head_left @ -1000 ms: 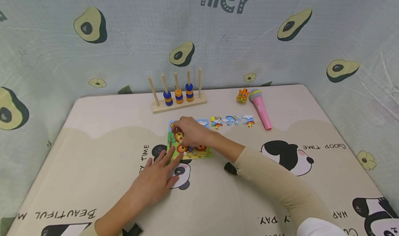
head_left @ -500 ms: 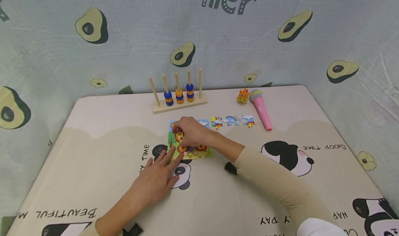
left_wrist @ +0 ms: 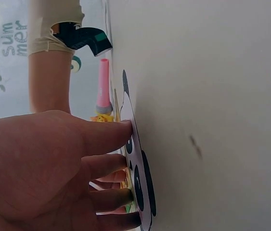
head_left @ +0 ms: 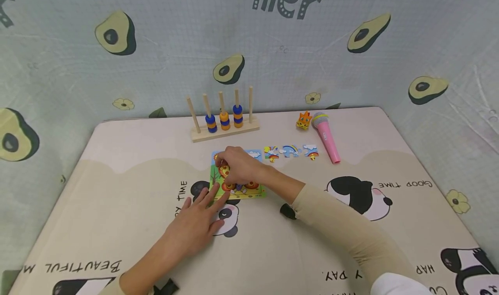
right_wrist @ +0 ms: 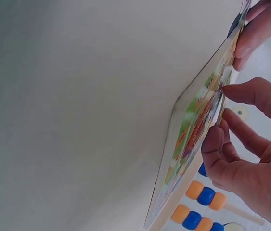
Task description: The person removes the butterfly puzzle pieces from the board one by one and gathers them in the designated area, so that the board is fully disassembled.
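Wooden bead rack [head_left: 225,134] up by the far edge of the tabletop [head_left: 132,208], but the action is on the puzzle board [head_left: 253,194], which sits a bit left of the tabletop's middle. I'd call it partway done: the near strip of the picture looks filled, though the right hand [head_left: 239,163] covers much of the rest, so can't tell how many gaps are left. That hand seems to have a puzzle piece [right_wrist: 220,109] pinched between thumb and fingertips, tilted up off the board. Left hand [head_left: 196,225] has its fingers straight and spread, tips on the board's near left corner, probably steadying it. Three loose pieces [head_left: 290,151] lie in a row just off the board's far right corner, so those look like what's left to fit.

Room-wise, plenty of bare cloth runs out to the left edge. Tighter on the far right: the pink microphone [head_left: 328,139] and orange toy [head_left: 303,120] sit between the loose pieces and the far edge. Near edge is out of view.
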`<state>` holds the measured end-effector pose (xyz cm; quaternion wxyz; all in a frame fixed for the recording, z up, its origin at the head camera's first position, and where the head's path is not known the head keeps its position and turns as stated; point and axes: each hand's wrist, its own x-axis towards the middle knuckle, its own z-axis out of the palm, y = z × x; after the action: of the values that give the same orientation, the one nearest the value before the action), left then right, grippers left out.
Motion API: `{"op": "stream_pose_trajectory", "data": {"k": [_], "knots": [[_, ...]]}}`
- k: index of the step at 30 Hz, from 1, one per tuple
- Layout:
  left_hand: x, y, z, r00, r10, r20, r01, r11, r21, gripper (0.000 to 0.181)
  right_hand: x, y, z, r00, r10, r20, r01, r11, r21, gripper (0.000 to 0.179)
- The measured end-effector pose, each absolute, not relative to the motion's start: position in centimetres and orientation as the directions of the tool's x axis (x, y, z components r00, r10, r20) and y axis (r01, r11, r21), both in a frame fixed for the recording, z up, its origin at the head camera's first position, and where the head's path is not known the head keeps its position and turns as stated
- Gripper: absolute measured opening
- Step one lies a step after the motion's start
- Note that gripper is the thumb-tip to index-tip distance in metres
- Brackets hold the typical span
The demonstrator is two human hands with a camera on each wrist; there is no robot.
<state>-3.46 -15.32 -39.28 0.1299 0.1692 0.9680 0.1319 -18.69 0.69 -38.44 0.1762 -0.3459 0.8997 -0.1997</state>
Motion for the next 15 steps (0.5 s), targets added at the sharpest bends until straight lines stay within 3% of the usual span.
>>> {"op": "stream_pose_trajectory", "data": {"k": [15], "knots": [[-3.5,-15.3,-39.4,-0.908,0.367,-0.204,0.305,0.909,0.283,0.065,-18.4,2.4,-38.2,-0.724,-0.669,-0.169,-0.505,0.68,-0.531,0.043]]}}
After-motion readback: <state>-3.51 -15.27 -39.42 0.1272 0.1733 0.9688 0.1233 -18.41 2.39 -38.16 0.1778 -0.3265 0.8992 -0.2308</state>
